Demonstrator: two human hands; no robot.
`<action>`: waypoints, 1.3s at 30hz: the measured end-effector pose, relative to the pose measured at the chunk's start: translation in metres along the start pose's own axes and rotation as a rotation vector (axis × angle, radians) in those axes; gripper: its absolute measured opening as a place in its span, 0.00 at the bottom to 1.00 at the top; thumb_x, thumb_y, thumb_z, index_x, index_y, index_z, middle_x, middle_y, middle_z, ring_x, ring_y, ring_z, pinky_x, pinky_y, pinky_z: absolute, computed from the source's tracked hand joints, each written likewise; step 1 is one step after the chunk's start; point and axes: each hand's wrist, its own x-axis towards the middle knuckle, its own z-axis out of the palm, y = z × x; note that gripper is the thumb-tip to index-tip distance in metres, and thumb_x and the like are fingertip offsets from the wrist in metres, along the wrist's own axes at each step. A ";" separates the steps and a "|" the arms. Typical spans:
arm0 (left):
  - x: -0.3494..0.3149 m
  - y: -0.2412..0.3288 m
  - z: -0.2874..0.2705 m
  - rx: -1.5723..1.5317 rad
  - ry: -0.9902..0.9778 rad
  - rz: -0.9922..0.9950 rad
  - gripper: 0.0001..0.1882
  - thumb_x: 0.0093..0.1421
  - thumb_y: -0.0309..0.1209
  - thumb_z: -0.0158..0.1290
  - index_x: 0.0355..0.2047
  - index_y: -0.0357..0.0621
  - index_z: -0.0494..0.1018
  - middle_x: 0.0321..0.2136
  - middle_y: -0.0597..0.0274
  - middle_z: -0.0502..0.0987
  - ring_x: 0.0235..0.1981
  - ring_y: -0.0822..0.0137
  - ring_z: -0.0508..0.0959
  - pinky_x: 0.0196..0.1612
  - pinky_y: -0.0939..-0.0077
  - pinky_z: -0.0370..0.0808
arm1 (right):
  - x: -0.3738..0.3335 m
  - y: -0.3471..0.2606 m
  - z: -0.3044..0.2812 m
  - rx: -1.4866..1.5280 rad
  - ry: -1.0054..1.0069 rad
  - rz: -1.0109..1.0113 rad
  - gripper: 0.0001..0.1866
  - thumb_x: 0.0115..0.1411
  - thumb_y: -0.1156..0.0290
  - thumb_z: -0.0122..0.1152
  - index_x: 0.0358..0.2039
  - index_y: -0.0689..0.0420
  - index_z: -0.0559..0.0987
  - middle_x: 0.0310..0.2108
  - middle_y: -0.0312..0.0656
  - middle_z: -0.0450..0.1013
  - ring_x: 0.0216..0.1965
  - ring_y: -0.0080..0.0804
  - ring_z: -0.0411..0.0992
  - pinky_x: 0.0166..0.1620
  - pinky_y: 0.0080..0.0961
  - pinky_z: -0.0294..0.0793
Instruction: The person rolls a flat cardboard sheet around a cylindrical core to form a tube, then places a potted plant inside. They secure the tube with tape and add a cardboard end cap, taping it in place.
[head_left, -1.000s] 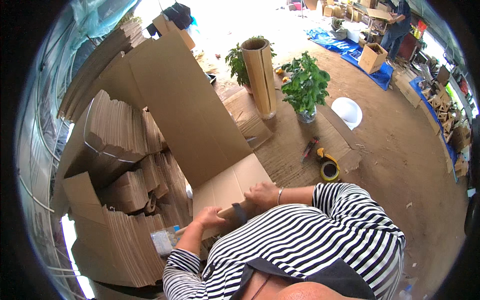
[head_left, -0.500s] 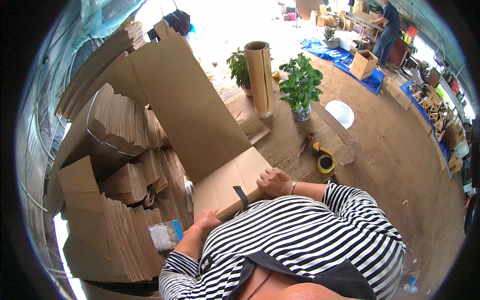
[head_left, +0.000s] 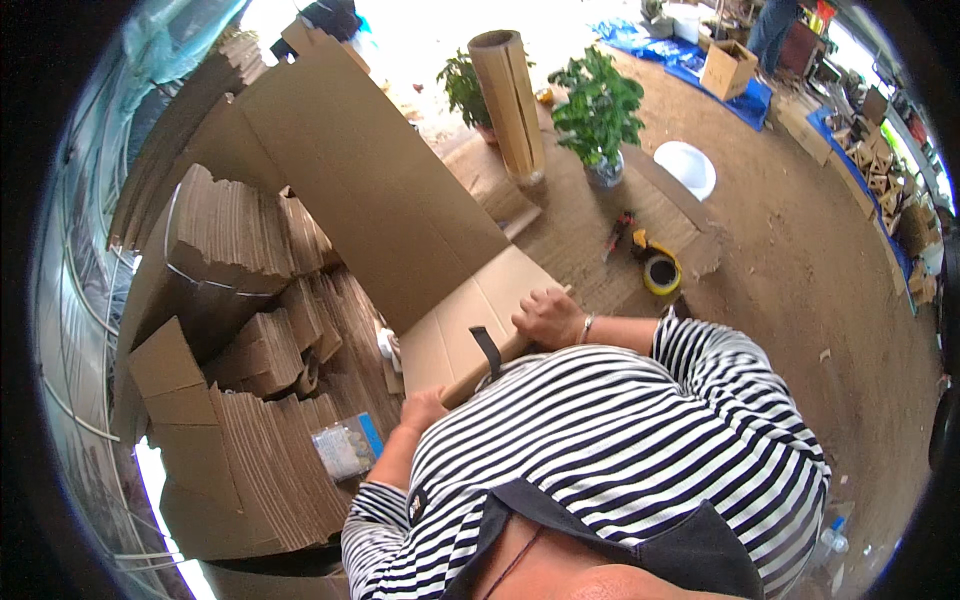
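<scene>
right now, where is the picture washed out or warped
Head view: glare whites out the background beyond the cardboard tube; head view: fisheye bends the plastic wall at left, with black corners; head view: the pale cardboard is free of glare.

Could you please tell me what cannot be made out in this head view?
In the head view:
Left hand: fingertips hidden, apparently by the cardboard.
Far person: upper body cut off by the top edge.
Rear plant: pot partly hidden by the brown tube.
Clear packet: contents too small and blurred to identify.
</scene>
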 end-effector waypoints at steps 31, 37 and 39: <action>-0.016 0.023 -0.040 0.162 0.588 0.016 0.07 0.53 0.27 0.51 0.33 0.50 0.74 0.32 0.58 0.77 0.38 0.52 0.78 0.40 0.57 0.75 | 0.021 0.037 -0.021 0.161 -0.318 0.021 0.09 0.52 0.59 0.62 0.28 0.49 0.78 0.27 0.40 0.77 0.33 0.41 0.79 0.36 0.35 0.79; 0.000 0.023 -0.027 0.050 0.497 -0.077 0.05 0.53 0.30 0.50 0.31 0.49 0.73 0.33 0.57 0.78 0.39 0.53 0.80 0.41 0.56 0.76 | 0.040 0.041 -0.016 0.049 -0.238 -0.091 0.07 0.54 0.64 0.61 0.33 0.50 0.77 0.34 0.41 0.77 0.39 0.42 0.78 0.40 0.39 0.78; 0.006 0.021 -0.032 0.009 0.338 -0.110 0.08 0.55 0.32 0.48 0.33 0.48 0.76 0.38 0.54 0.81 0.42 0.51 0.82 0.43 0.55 0.78 | 0.041 0.040 -0.011 0.004 -0.171 -0.148 0.07 0.57 0.68 0.57 0.37 0.50 0.76 0.38 0.40 0.75 0.44 0.40 0.76 0.43 0.39 0.78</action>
